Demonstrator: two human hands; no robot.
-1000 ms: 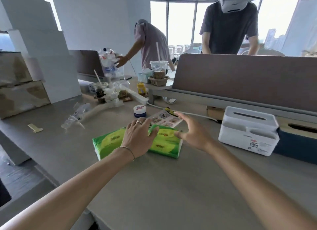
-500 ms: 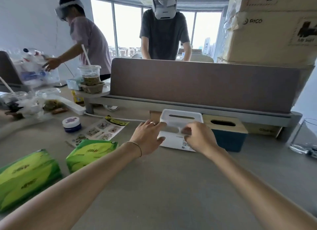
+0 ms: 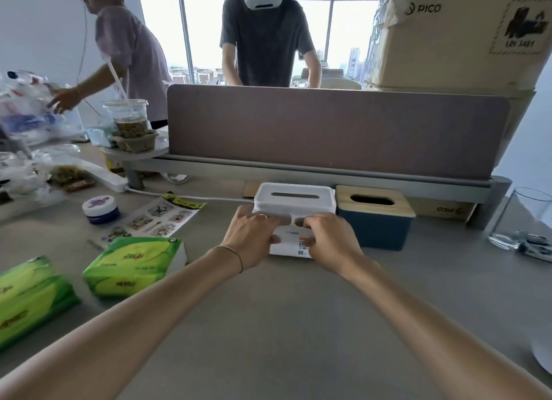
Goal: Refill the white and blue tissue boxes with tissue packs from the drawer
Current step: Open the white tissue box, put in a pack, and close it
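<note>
The white tissue box [image 3: 294, 199] stands on the grey desk in front of the divider, its slotted lid on top. My left hand [image 3: 254, 238] grips its front left side and my right hand [image 3: 330, 239] grips its front right side. Touching its right side is the blue tissue box [image 3: 378, 230] with a wooden slotted lid. Two green tissue packs lie on the desk to the left: one [image 3: 134, 265] near my left forearm, the other [image 3: 28, 298] at the left edge.
A brown divider panel [image 3: 328, 127] runs behind the boxes. Two people work beyond it. A drink cup [image 3: 128, 115], a small blue-lidded jar [image 3: 100, 210], a sticker sheet [image 3: 155, 217] and plastic bags crowd the left. A glass [image 3: 525, 217] stands right; cardboard boxes [image 3: 460, 35] are stacked above.
My view swung right from the tissue packs to the boxes. Both hands left the green pack, reached forward and closed on the white tissue box.
</note>
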